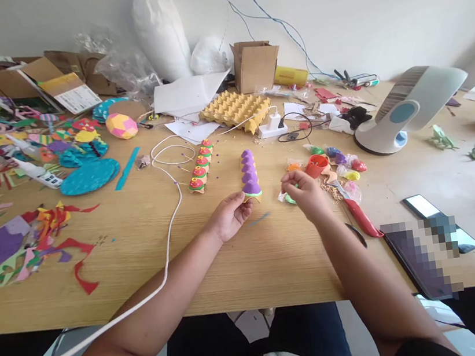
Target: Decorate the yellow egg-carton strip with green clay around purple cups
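My left hand pinches the near end of a row of purple cones with a green-yellow base, which lies on the wooden table. My right hand is closed in a pinch around a small green piece just right of the cones. A second row of red and green cones lies to the left, untouched. Small bags of coloured bits and a red cup sit just beyond my right hand.
Red-handled scissors, a phone and a tablet lie at right. A white fan stands behind them. A white cable crosses the table. Coloured foam scraps, an egg tray and cardboard boxes fill the left and back.
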